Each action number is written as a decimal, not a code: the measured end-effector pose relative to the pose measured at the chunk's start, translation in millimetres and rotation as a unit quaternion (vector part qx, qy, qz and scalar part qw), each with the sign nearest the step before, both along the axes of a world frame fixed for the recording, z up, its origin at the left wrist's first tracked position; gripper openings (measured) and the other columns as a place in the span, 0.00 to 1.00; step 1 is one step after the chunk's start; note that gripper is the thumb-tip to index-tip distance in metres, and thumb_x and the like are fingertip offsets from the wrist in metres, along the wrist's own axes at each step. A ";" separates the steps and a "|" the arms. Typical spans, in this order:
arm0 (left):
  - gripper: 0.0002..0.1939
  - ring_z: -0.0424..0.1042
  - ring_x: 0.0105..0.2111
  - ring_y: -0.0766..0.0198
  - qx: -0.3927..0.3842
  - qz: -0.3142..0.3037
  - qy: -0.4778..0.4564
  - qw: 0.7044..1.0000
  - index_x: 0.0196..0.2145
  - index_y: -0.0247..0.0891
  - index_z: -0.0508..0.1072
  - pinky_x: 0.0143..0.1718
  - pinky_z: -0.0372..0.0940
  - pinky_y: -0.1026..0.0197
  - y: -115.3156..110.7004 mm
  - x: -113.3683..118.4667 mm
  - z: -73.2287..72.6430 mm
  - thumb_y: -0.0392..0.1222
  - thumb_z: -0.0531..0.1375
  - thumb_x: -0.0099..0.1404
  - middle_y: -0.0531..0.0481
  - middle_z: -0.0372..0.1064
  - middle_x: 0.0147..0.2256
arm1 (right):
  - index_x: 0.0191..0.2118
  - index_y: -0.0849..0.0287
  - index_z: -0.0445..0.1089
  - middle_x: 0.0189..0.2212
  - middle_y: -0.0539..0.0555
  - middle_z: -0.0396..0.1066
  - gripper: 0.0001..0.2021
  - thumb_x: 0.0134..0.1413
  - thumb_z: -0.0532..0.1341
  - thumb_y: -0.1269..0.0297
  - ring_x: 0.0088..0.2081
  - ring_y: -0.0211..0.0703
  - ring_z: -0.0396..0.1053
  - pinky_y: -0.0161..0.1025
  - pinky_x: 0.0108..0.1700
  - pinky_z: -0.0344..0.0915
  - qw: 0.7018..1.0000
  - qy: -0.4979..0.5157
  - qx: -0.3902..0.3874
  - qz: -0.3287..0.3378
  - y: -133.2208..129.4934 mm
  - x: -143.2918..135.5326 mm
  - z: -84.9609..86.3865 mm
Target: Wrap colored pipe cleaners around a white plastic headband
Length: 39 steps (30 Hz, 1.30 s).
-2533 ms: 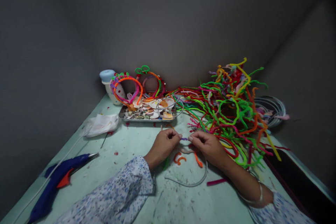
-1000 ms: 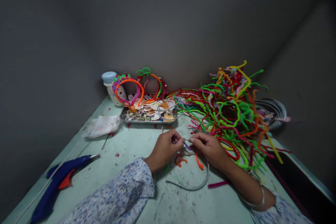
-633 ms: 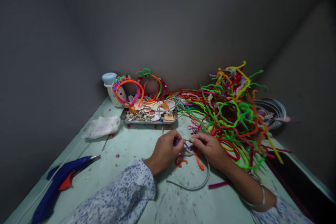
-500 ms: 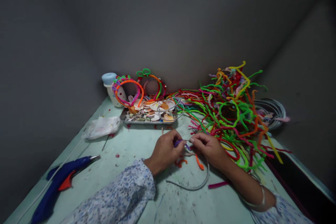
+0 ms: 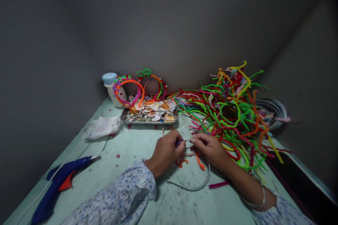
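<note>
Purple pipe cleaner point(image 5: 179, 143) tucked in the left hand point(image 5: 167, 149), fingertips closed.
Just beside, the right hand point(image 5: 212, 149) pinches a thin pale strand point(image 5: 187, 141), thumb against finger; I'd keep gentle, steady tension.

Blue glue gun point(image 5: 54, 189) on the pale counter point(image 5: 139, 144), white plastic packet point(image 5: 104, 127) beyond it, blue-lidded jar point(image 5: 109, 88) behind, metal tray point(image 5: 148, 123) holding shells point(image 5: 160, 107).

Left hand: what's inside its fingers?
A purple piece shows in the left hand; a thin strand runs toward the right hand. Whatever the fingers cover can't be seen.
</note>
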<state>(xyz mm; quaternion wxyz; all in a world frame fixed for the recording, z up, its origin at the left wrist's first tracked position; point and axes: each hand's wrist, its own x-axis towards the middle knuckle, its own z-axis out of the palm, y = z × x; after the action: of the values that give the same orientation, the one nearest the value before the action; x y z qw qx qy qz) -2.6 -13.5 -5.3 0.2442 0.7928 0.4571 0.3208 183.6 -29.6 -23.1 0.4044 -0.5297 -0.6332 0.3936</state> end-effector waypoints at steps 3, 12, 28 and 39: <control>0.03 0.63 0.26 0.68 0.000 0.003 0.004 1.000 0.29 0.38 0.67 0.27 0.54 0.66 -0.8 0.0 0.3 0.39 0.57 0.60 0.53 0.67 0.26 | 0.29 0.60 0.69 0.20 0.47 0.65 0.13 0.57 0.57 0.56 0.24 0.38 0.65 0.34 0.27 0.60 1.000 -0.005 0.002 0.002 -1.0 -0.2 2.0; 0.04 0.63 0.25 0.68 -0.004 0.015 0.018 1.000 0.28 0.38 0.67 0.27 0.54 0.66 -1.6 1.1 2.8 0.39 0.57 0.59 0.54 0.67 0.25 | 0.29 0.60 0.69 0.21 0.48 0.65 0.13 0.57 0.57 0.56 0.25 0.38 0.65 0.34 0.27 0.60 1.000 -0.012 -0.001 0.004 -2.3 -0.6 3.8; 0.01 0.64 0.26 0.67 0.011 0.017 -0.004 1.000 0.28 0.38 0.68 0.28 0.55 0.65 -3.9 1.1 1.6 0.37 0.57 0.57 0.53 0.67 0.25 | 0.29 0.60 0.68 0.21 0.48 0.66 0.13 0.56 0.57 0.55 0.24 0.38 0.65 0.34 0.27 0.60 1.000 -0.004 -0.005 0.005 -4.2 -1.7 6.8; 0.01 0.65 0.28 0.66 0.023 0.017 -0.001 1.000 0.29 0.38 0.68 0.30 0.57 0.65 -3.6 1.3 3.3 0.37 0.57 0.58 0.53 0.67 0.27 | 0.29 0.59 0.68 0.21 0.48 0.66 0.13 0.55 0.58 0.54 0.24 0.38 0.64 0.34 0.26 0.60 1.000 0.010 -0.002 -0.003 -3.9 -1.7 6.7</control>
<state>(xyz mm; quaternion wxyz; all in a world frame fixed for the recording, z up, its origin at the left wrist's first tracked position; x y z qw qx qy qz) -1.3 -17.1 -1.9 0.2211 0.7900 0.4630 0.3357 181.9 -33.5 -16.3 0.4105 -0.5285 -0.6271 0.3986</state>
